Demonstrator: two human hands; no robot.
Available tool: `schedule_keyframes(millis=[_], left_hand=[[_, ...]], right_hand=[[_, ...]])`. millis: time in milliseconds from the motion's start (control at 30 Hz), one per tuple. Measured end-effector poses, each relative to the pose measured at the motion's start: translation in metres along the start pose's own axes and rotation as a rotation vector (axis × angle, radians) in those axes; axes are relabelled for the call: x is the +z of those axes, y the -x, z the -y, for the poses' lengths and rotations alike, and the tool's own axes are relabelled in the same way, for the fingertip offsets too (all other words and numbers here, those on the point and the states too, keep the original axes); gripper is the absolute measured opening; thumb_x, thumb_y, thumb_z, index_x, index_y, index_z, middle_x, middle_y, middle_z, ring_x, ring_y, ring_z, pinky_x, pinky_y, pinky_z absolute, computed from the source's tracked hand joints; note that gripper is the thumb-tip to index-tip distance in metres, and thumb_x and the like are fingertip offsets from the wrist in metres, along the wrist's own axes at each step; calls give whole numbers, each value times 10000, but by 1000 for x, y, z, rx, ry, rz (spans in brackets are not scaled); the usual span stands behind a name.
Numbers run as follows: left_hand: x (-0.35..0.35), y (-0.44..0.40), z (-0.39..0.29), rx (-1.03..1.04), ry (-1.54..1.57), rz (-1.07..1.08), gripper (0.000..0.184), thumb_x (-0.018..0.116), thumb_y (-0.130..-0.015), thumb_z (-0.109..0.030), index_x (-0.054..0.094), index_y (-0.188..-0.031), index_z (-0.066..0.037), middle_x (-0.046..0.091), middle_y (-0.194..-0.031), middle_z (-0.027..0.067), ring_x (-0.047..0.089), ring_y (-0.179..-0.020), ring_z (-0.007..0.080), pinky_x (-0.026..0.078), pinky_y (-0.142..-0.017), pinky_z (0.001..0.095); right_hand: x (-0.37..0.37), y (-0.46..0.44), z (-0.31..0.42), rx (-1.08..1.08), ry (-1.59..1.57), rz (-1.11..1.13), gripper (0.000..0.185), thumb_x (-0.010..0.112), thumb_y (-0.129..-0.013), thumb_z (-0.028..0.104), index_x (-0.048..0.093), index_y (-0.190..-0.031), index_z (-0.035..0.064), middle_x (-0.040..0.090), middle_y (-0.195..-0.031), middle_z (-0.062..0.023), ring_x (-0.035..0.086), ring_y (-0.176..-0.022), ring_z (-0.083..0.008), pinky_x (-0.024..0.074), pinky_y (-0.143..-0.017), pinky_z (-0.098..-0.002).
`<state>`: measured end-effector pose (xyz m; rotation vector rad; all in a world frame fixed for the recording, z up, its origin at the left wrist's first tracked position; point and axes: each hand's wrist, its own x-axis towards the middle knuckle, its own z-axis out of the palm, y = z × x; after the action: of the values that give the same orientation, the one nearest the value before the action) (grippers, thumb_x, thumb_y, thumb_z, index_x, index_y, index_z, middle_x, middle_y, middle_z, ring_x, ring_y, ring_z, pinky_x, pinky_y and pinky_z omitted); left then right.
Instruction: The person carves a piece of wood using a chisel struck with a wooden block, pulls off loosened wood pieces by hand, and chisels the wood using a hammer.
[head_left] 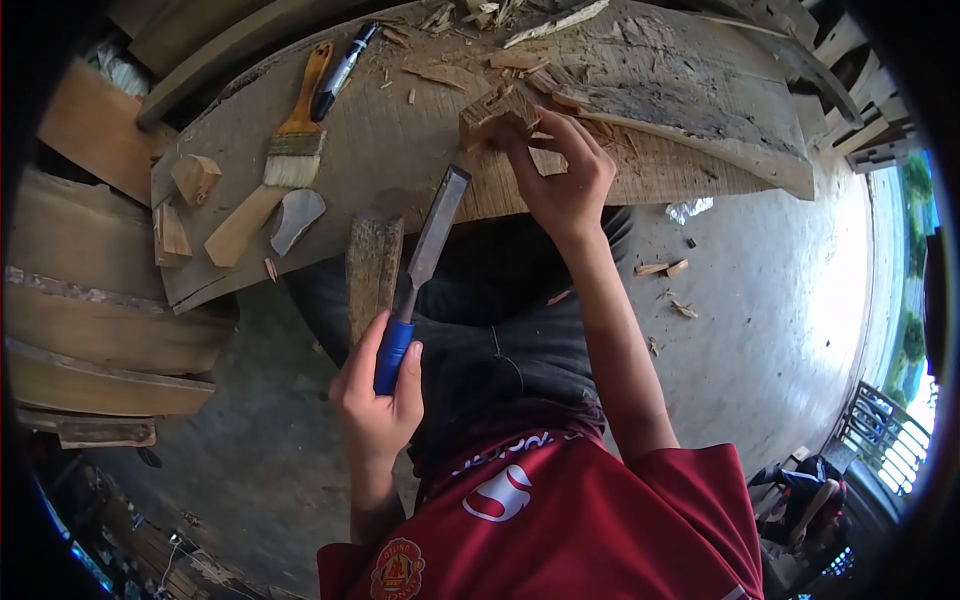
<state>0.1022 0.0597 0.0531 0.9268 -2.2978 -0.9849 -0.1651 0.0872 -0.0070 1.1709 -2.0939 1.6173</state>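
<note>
My left hand (378, 400) is closed round the blue handle of a chisel (432, 240), its steel blade pointing up towards the plank's near edge. A rough, weathered wood piece (373, 265) stands beside the chisel, its lower end behind my left fingers; whether they grip it too I cannot tell. My right hand (568, 170) holds a small notched wood block (495, 115) over the broad wooden plank (420, 130), thumb and fingers at its right side. The block's underside is hidden.
On the plank lie a paintbrush (303, 120), a marker pen (345, 70), wood offcuts (196, 178), a pale flat stone-like piece (297, 220) and a long bark-edged slab (690, 125). Boards (110, 300) are stacked at left. Wood chips (683, 309) litter the floor. Another person (805, 500) is at lower right.
</note>
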Motion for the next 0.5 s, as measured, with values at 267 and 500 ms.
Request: schedule_keyframes(millis=[267, 500], left_hand=[[-3, 4, 4, -17, 9, -13, 347, 703, -873, -92, 612, -1172, 57, 697, -928, 201, 716, -818, 306, 557, -698, 343], [-7, 8, 11, -31, 1, -24, 345, 707, -867, -89, 615, -1166, 57, 697, -938, 207, 716, -817, 319, 559, -701, 348]], right_hand=[[-10, -10, 2, -83, 18, 40, 287, 743, -747, 3, 708, -1031, 28, 699, -921, -111, 705, -787, -230, 570, -680, -309], [-27, -48, 8, -245, 210, 453, 251, 728, -761, 86, 720, -1012, 91, 675, -916, -51, 645, -894, -273, 536, -741, -384]])
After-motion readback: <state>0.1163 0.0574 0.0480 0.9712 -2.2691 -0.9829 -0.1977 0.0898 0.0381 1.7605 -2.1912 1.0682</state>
